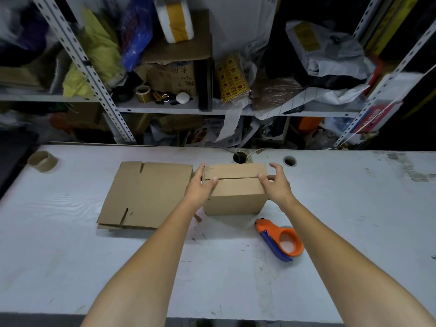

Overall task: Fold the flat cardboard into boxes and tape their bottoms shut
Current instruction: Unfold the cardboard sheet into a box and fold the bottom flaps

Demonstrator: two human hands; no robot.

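The small brown cardboard box point(236, 197) stands mid-table beside the flat brown cardboard stack point(146, 194), its flaps folded shut but untaped. The left hand point(203, 185) presses them with straight fingers. The right hand point(277, 184) rests its thumb on the edge, fingers loose. Next, the orange-and-blue tape dispenser point(282, 239) must seal the seam. Handwriting on the brown shelf carton point(172, 79) looks too blurred to read.
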